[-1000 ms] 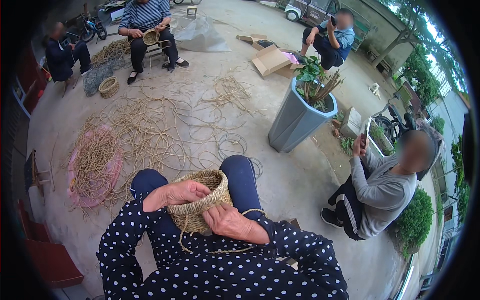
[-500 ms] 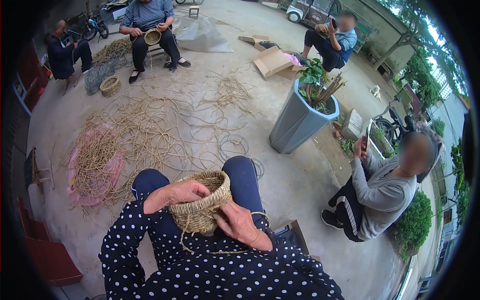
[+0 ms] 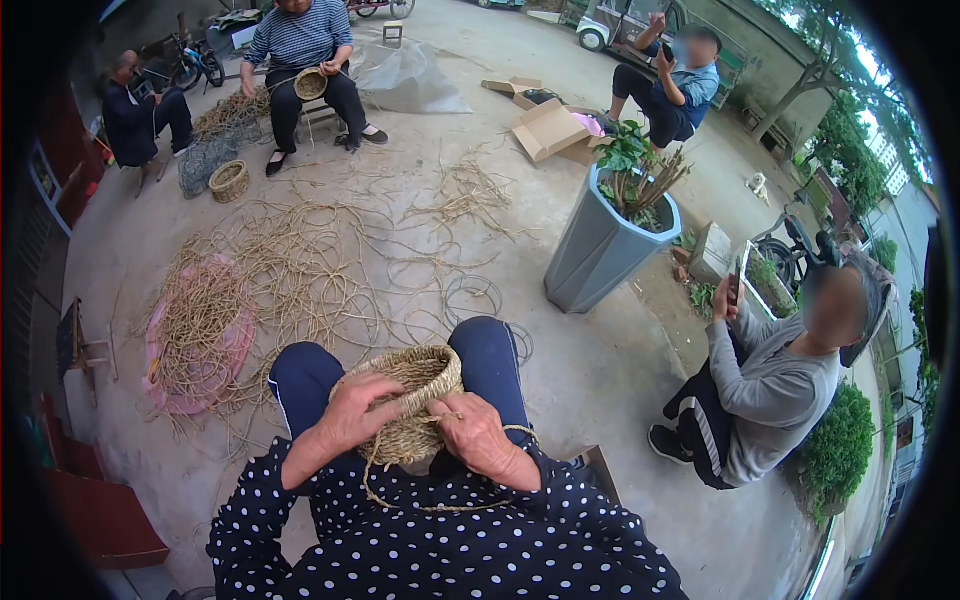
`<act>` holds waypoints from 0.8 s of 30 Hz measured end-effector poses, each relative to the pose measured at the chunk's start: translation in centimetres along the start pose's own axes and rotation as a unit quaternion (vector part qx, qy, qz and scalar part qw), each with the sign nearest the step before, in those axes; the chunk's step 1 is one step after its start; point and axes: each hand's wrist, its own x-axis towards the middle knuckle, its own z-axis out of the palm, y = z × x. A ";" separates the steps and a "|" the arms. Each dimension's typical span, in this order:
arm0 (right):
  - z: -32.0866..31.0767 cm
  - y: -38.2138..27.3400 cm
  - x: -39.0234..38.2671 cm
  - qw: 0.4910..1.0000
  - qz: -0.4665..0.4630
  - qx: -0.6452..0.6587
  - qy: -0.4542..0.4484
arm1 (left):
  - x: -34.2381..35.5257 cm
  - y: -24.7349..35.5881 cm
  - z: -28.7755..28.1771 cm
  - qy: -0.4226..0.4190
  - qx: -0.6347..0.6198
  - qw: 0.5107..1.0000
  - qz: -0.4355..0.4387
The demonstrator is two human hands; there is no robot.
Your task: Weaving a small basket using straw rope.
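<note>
A small woven straw-rope basket (image 3: 410, 375) rests between my knees, with loose cord hanging from its front and looping right. My left hand (image 3: 355, 415) grips the basket's left front side, fingers curled at the rim. My right hand (image 3: 470, 435) pinches a short length of cord (image 3: 448, 414) at the right front of the rim; some fingertips are hidden behind it.
Loose rope (image 3: 300, 280) spreads ahead, heaped on a pink mat (image 3: 232, 375). A tall grey planter (image 3: 590, 260) stands right of it. A person with a phone (image 3: 770, 390) squats at right. Three people sit farther back, one holding a basket (image 3: 310, 85). Cardboard boxes (image 3: 545, 135) lie behind the planter.
My left hand has moved from inside the basket down to its left front rim, nearer me. My right hand has shifted slightly at the rim, now with cord showing in its fingers.
</note>
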 end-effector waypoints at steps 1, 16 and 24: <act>0.0 0.1 0.1 1.000 0.010 0.008 -0.004 | -0.8 -0.2 0.8 0.000 0.049 0.999 0.018; -10.6 10.8 -0.9 0.907 0.365 0.017 0.207 | 1.4 -1.6 0.8 -0.015 -0.010 0.993 -0.121; -4.2 3.0 3.4 0.992 0.052 -0.094 -0.062 | 1.5 -3.3 0.1 -0.051 -0.117 0.978 -0.165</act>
